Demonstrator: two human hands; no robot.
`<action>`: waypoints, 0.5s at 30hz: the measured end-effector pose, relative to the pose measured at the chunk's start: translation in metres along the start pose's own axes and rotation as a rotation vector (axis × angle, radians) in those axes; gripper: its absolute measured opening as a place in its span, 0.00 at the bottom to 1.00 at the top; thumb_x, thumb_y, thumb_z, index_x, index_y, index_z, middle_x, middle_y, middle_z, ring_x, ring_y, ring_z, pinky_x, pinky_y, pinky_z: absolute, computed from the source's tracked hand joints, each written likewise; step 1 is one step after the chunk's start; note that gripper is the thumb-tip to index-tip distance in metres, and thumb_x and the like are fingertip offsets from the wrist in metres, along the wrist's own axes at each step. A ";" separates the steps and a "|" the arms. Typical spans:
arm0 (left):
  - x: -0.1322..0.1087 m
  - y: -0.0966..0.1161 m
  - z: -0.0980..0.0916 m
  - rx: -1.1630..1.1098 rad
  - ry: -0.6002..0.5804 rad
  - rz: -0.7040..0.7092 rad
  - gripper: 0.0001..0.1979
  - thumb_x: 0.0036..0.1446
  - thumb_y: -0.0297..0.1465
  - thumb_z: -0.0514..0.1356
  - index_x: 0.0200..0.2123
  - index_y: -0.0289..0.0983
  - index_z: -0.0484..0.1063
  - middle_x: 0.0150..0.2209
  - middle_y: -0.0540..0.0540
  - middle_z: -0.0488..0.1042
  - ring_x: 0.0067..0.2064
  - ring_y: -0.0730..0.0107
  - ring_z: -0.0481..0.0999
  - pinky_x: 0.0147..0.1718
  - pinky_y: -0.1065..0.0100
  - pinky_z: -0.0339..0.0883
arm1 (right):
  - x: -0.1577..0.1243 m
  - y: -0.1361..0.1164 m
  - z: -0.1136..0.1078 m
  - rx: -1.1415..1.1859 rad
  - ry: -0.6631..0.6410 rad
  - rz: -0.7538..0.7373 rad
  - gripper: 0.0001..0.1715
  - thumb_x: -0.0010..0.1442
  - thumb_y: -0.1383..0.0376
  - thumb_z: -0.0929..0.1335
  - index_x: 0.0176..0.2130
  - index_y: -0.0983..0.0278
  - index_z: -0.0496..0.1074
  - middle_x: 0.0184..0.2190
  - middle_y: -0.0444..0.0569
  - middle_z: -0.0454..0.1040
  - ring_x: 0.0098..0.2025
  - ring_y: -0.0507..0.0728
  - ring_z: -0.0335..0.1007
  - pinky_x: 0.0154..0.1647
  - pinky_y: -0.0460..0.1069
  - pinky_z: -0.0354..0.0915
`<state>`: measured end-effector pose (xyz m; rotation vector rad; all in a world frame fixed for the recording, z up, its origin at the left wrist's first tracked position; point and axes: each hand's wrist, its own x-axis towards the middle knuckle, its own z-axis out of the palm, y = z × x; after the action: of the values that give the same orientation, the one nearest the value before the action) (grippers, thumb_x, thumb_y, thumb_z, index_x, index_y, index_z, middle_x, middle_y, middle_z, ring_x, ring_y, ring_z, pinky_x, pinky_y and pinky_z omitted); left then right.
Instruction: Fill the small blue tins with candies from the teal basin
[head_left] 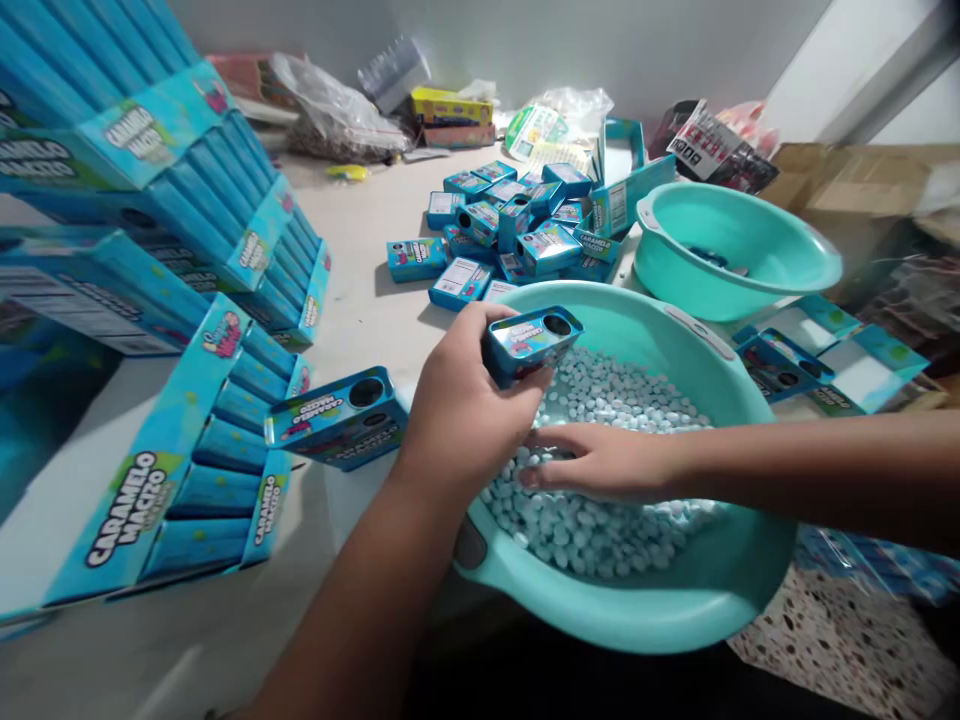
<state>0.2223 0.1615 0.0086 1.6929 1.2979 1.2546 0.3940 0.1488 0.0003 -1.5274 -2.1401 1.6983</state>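
Observation:
My left hand [465, 400] is closed around a small blue candy tin [531, 342]. The tin is tilted above the rim of a turquoise basin [637, 625], its dark round opening facing up. Inside the basin lies a heap of small pale candies [615, 535]. Among these candies rests my right hand [615, 460], thumb and fingers apart, fingertips partly hidden just below my left hand. Left of my left wrist is a second blue tin [337, 420], also with a round opening on top.
Stacked display boxes [187, 440] filled with blue packs rise on the left. Behind the basin lies a pile of blue tins [517, 225]. A second turquoise basin [739, 250] stands at the back right, near open blue cartons [870, 365]. Plastic bags [337, 110] line the wall.

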 end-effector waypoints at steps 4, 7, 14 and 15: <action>0.002 0.000 -0.001 0.042 -0.060 0.004 0.19 0.51 0.29 0.68 0.47 0.40 0.70 0.39 0.49 0.78 0.40 0.63 0.80 0.37 0.66 0.73 | 0.011 0.001 0.004 0.283 -0.063 0.045 0.26 0.56 0.50 0.73 0.48 0.62 0.78 0.51 0.51 0.78 0.56 0.65 0.70 0.62 0.59 0.61; 0.002 0.001 -0.001 0.048 -0.061 -0.022 0.19 0.51 0.28 0.68 0.47 0.40 0.70 0.39 0.49 0.78 0.39 0.63 0.79 0.37 0.65 0.72 | 0.014 0.002 0.001 0.456 -0.119 0.078 0.19 0.53 0.54 0.76 0.41 0.62 0.78 0.47 0.49 0.79 0.56 0.64 0.70 0.63 0.58 0.60; -0.001 0.005 -0.001 0.076 -0.066 -0.009 0.18 0.51 0.26 0.66 0.46 0.38 0.71 0.42 0.45 0.78 0.44 0.60 0.78 0.42 0.63 0.72 | 0.013 -0.003 -0.002 0.379 -0.156 0.064 0.34 0.42 0.66 0.79 0.50 0.62 0.75 0.46 0.49 0.79 0.50 0.63 0.75 0.55 0.58 0.70; -0.001 0.005 -0.001 0.072 -0.073 -0.012 0.18 0.51 0.26 0.66 0.47 0.39 0.70 0.43 0.45 0.78 0.44 0.60 0.78 0.42 0.62 0.72 | 0.013 -0.004 -0.003 0.362 -0.155 0.060 0.34 0.42 0.66 0.78 0.51 0.62 0.75 0.44 0.49 0.79 0.48 0.62 0.75 0.53 0.57 0.71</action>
<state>0.2227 0.1591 0.0133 1.7619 1.3213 1.1414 0.3863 0.1602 -0.0017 -1.4108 -1.7279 2.1423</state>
